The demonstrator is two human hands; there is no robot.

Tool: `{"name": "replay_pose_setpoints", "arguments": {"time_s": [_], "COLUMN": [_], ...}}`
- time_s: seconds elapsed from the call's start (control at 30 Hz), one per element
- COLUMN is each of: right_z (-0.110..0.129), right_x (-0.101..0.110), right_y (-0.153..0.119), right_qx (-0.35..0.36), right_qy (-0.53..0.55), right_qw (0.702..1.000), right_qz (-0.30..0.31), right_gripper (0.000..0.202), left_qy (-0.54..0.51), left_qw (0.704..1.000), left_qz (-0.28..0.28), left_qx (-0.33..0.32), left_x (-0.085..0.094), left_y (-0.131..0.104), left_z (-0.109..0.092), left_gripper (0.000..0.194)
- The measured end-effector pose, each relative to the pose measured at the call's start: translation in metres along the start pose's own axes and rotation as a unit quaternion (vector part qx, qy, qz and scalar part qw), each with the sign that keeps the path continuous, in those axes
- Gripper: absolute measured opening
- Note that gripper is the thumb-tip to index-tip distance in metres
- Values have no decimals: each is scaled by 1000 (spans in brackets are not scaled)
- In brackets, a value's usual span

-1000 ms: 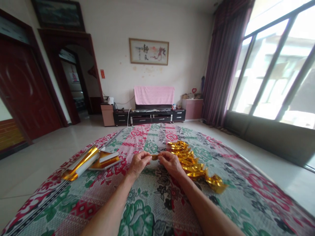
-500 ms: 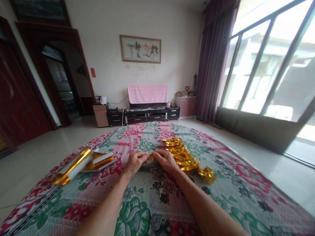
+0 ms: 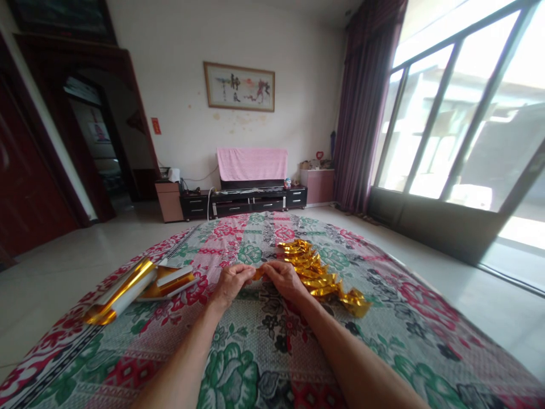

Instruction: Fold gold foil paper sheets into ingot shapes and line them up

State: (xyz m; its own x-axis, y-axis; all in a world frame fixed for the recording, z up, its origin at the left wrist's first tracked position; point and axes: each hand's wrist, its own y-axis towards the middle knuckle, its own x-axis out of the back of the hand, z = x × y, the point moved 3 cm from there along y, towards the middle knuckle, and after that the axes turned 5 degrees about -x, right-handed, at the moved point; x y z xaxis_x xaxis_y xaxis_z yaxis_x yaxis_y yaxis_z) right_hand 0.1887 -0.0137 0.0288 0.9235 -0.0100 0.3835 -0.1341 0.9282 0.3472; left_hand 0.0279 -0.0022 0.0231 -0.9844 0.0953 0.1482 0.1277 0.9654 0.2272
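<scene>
Pinching a small gold foil piece (image 3: 258,275) by opposite ends, left hand (image 3: 232,284) and right hand (image 3: 284,279) close together over the multicoloured floral cloth (image 3: 230,372). Risk: uneven pull could tear it; lowering the right hand could flatten adjacent crumpled gold foil pieces (image 3: 321,280).

This looks like the living room of a home; a low black cabinet (image 3: 267,205) with drawers stands along the far wall, a pink cloth (image 3: 252,163) draped above it and a small figurine (image 3: 288,183) beside that; a framed picture (image 3: 239,86) with calligraphy hangs higher up; purple curtains (image 3: 364,113) border large windows (image 3: 430,125); a flowered cover (image 3: 232,363) spreads across the foreground.
</scene>
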Motion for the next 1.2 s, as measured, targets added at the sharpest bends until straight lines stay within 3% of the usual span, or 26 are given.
{"name": "replay_pose_setpoints", "arguments": {"time_s": [0.9, 1.2], "right_z": [10, 9], "right_x": [1, 2], "right_y": [-4, -4], "right_qx": [0, -9], "right_qy": [21, 41], "right_qw": [1000, 999], "right_qz": [11, 28], "right_gripper": [31, 37], "left_qy": [22, -43], "left_qw": [998, 998], "left_qz": [39, 46], "left_qx": [-41, 10], "left_x": [-3, 1], "left_y": [0, 0], "left_z": [-2, -1], "left_gripper": [22, 26]}}
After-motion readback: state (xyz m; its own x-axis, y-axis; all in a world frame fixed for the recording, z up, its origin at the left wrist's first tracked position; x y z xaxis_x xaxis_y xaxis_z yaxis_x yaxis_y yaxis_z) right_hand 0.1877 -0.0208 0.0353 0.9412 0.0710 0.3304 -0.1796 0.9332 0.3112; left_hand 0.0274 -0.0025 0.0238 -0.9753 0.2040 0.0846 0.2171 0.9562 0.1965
